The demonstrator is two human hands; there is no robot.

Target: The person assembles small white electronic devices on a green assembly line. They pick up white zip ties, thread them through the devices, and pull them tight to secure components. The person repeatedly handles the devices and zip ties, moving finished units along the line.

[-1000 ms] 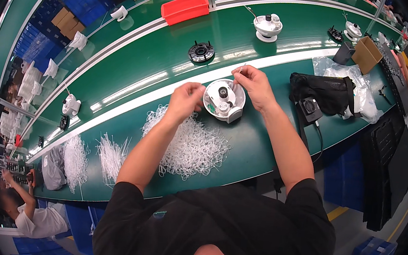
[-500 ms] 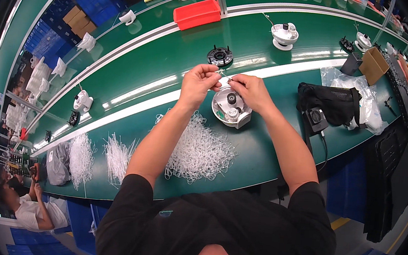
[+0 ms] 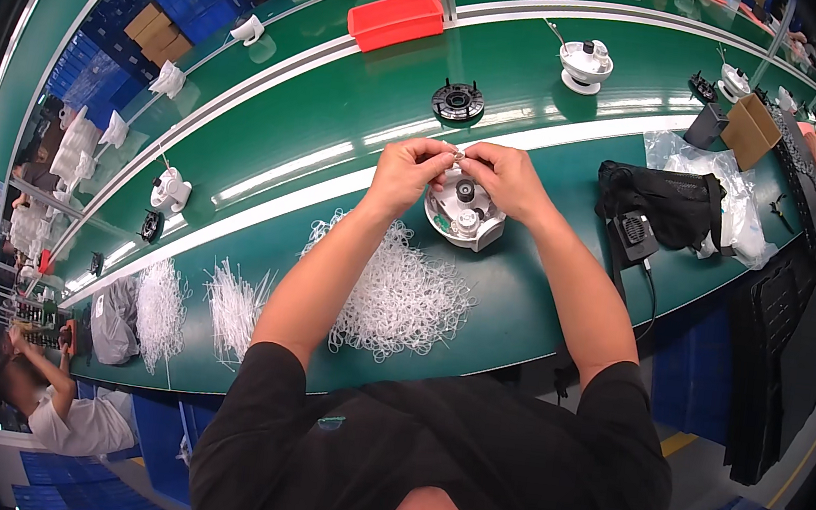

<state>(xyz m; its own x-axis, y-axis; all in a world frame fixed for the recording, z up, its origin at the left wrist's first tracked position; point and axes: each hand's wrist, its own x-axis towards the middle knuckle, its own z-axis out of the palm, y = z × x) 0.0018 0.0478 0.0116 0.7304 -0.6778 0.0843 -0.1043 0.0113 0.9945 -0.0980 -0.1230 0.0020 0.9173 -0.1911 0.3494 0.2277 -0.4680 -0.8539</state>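
Observation:
My left hand (image 3: pixel 411 177) and my right hand (image 3: pixel 505 183) meet fingertip to fingertip above the far rim of a white round housing (image 3: pixel 487 236). Each is closed in a pinch; the small piece between them is mostly hidden by the fingers. Inside the housing sit a black knob-like part (image 3: pixel 466 191), a pale round part (image 3: pixel 468 223) and a bit of green circuit board (image 3: pixel 443 224). The housing rests on the green bench (image 3: pixel 524 298). Close to my left forearm spreads a heap of looped white cable ties (image 3: pixel 401 295).
Straight white ties (image 3: pixel 236 311) and another white pile (image 3: pixel 160 312) lie at left. Beyond my hands, a conveyor (image 3: pixel 343 117) carries a black round base (image 3: pixel 458 103) and a white unit (image 3: pixel 584 66). A red bin (image 3: pixel 396 20) stands behind; a black bag (image 3: pixel 655 205) lies right.
My hands have come together, hiding the thin strands that showed between them. On the conveyor, the black base and white units have shifted to the right. A person at lower left has raised an arm.

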